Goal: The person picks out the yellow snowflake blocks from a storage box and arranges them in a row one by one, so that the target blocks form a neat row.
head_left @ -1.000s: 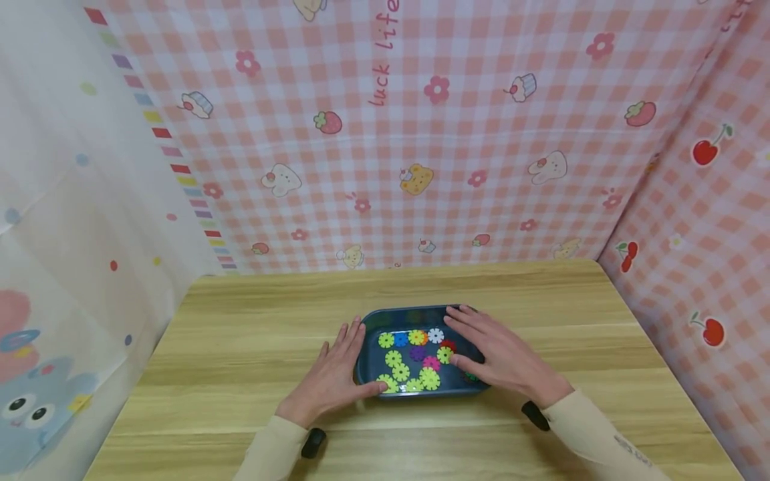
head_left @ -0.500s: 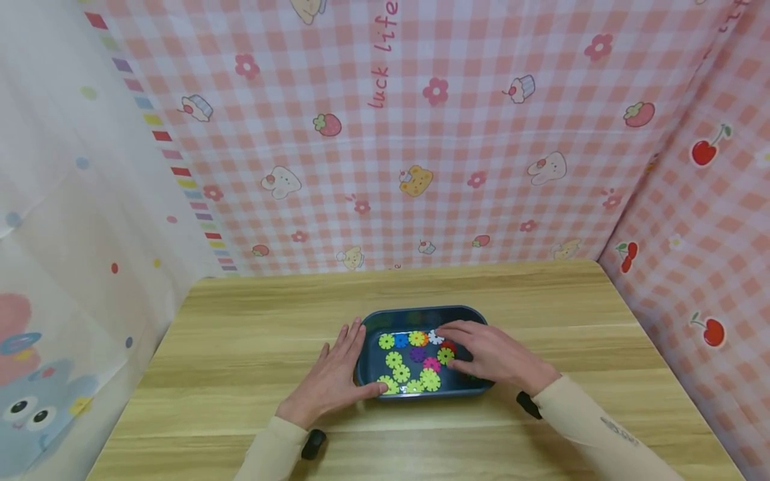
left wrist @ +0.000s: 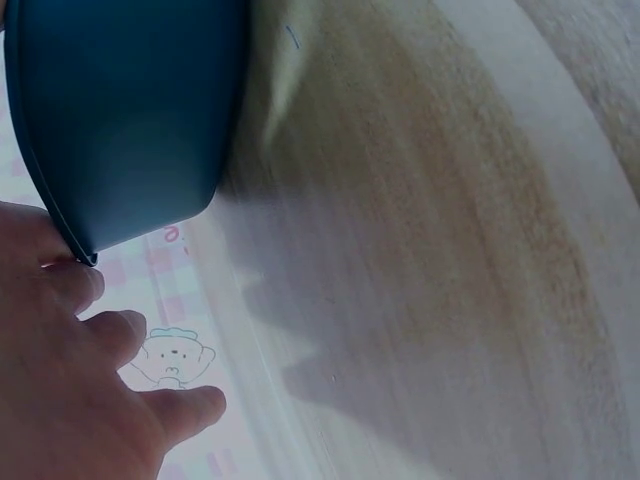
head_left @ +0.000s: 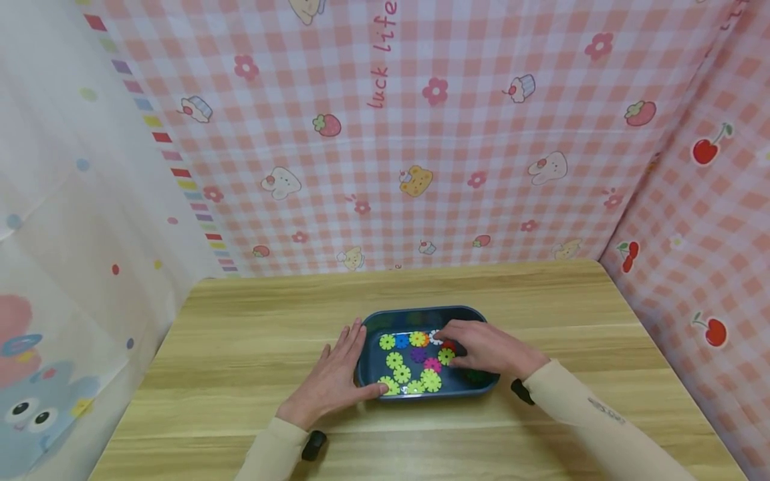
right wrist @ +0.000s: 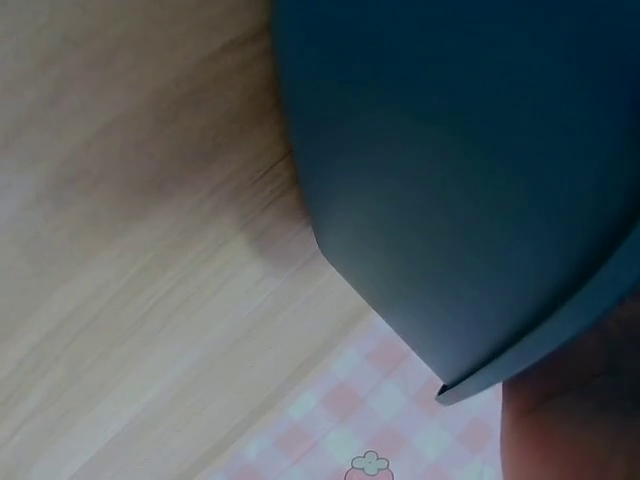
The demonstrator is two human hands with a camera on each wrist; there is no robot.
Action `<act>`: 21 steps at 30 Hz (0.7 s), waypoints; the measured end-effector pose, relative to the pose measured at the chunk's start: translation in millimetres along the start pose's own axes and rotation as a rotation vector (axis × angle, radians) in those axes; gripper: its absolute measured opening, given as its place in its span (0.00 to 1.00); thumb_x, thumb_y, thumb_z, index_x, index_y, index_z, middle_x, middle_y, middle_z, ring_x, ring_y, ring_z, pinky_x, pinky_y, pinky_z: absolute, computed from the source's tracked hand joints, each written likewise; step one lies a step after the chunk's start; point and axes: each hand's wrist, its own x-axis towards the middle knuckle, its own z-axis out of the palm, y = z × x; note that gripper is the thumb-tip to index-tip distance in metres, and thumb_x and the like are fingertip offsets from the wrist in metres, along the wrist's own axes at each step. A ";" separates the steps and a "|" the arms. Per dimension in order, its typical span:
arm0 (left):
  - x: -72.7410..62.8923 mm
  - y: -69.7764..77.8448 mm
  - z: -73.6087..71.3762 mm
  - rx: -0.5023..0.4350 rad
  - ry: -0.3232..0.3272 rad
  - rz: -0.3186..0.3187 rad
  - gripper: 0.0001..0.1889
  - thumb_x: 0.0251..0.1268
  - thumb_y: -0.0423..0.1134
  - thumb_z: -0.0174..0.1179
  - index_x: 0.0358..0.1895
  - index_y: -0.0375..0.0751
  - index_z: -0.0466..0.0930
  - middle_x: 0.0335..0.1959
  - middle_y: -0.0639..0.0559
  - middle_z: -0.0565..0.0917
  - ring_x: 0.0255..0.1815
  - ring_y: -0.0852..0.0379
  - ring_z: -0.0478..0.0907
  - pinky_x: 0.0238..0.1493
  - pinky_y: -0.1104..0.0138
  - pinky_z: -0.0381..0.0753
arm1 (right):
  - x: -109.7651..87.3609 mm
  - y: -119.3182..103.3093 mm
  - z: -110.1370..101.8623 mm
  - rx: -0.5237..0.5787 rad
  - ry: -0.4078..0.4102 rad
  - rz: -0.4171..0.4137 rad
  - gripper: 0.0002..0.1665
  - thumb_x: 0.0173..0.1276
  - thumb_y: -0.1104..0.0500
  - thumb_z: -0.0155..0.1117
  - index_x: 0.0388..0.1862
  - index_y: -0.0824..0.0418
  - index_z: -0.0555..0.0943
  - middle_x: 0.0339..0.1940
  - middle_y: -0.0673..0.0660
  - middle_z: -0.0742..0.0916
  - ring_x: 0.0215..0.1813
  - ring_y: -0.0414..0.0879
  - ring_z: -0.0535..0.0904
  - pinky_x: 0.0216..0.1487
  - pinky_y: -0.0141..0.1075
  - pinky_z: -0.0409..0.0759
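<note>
A dark blue tray (head_left: pixel 424 314) with rounded corners sits on the wooden table and holds several small snowflake-shaped building discs. Most discs are yellow-green, such as one (head_left: pixel 402 373) near the middle; blue, orange, white, red, purple and pink ones lie among them. My left hand (head_left: pixel 327 377) rests against the tray's left end, fingers extended along the outside and thumb over the near rim. My right hand (head_left: pixel 490 347) reaches over the right end, its bent index finger at the white disc (head_left: pixel 434 337) and its thumb beside a yellow-green disc (head_left: pixel 446 356), with a gap between the fingertips. The palm hides the tray's right part.
The wooden table (head_left: pixel 240 347) extends around the tray. Behind it hangs a pink checked cloth (head_left: pixel 337 200), with more patterned cloth at both sides. In both wrist views the tray's outer wall (right wrist: pixel 430 220) fills much of the picture.
My right hand has shifted left and inward from the tray's right rim, its fingers bending down toward the white and yellow-green discs. My left hand stays in place.
</note>
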 end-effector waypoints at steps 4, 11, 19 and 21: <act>0.0 -0.3 -0.2 -0.009 -0.006 -0.003 0.61 0.61 0.77 0.57 0.85 0.39 0.42 0.86 0.48 0.39 0.86 0.44 0.37 0.78 0.35 0.48 | 5.0 3.6 1.8 -0.002 -0.036 -0.004 0.27 0.67 0.54 0.77 0.62 0.62 0.83 0.53 0.54 0.85 0.52 0.45 0.81 0.60 0.45 0.84; -0.9 -0.6 0.7 -0.021 -0.006 -0.003 0.61 0.61 0.76 0.59 0.85 0.39 0.43 0.86 0.49 0.40 0.86 0.45 0.37 0.78 0.35 0.49 | 9.8 6.2 5.1 0.000 -0.081 0.024 0.25 0.67 0.54 0.77 0.61 0.60 0.84 0.52 0.53 0.83 0.51 0.43 0.78 0.62 0.46 0.82; -0.9 -1.0 1.1 -0.026 -0.001 0.000 0.60 0.61 0.74 0.60 0.85 0.39 0.44 0.86 0.49 0.40 0.86 0.45 0.38 0.78 0.34 0.50 | 12.7 7.2 9.2 -0.012 -0.089 0.037 0.24 0.66 0.55 0.78 0.58 0.60 0.85 0.52 0.53 0.83 0.52 0.44 0.78 0.62 0.46 0.82; -0.7 -0.9 0.9 -0.022 0.001 -0.001 0.60 0.62 0.73 0.61 0.85 0.39 0.44 0.86 0.48 0.41 0.86 0.44 0.38 0.78 0.34 0.50 | 13.0 6.6 9.8 -0.027 -0.086 0.035 0.23 0.66 0.56 0.78 0.58 0.60 0.85 0.51 0.53 0.83 0.52 0.45 0.78 0.62 0.46 0.83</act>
